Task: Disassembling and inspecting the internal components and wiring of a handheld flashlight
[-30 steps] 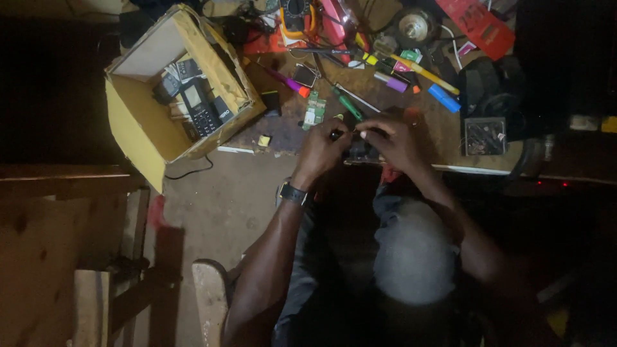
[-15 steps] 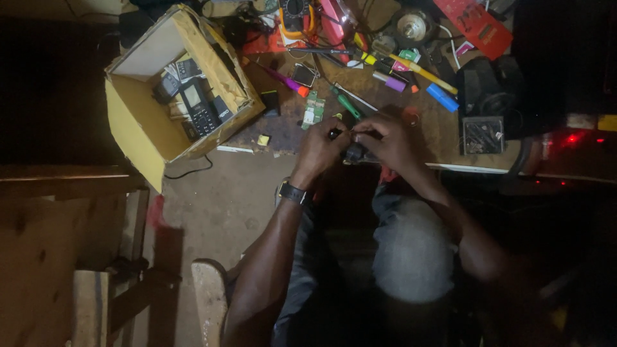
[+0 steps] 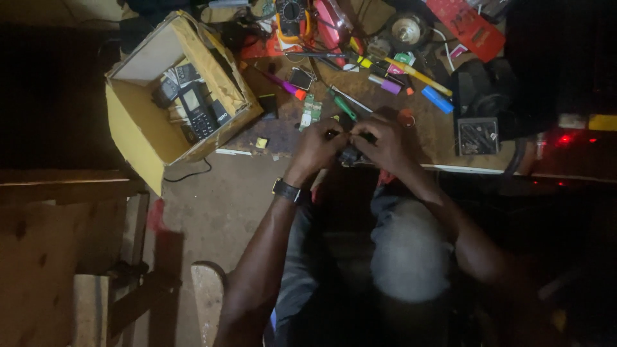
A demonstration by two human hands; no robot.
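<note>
My left hand [image 3: 317, 149] and my right hand [image 3: 387, 142] meet at the front edge of a cluttered wooden workbench [image 3: 443, 138]. Both close around a small dark object [image 3: 350, 155] held between the fingertips; what it is cannot be made out. A dark wristwatch [image 3: 286, 191] sits on my left wrist. A green-handled screwdriver [image 3: 343, 105] and a small green circuit board [image 3: 312, 112] lie on the bench just beyond my hands.
An open yellow cardboard box [image 3: 144, 138] with several old mobile phones stands at the left. Farther back lie a multimeter [image 3: 292, 11], a purple marker [image 3: 385, 84], a yellow pen [image 3: 419, 75], a blue piece [image 3: 438, 99] and a black square part [image 3: 478, 135]. Wooden planks [image 3: 58, 250] fill the lower left.
My hands stay pressed together on the small dark object, shifting only slightly. A red light at the right edge now glows.
</note>
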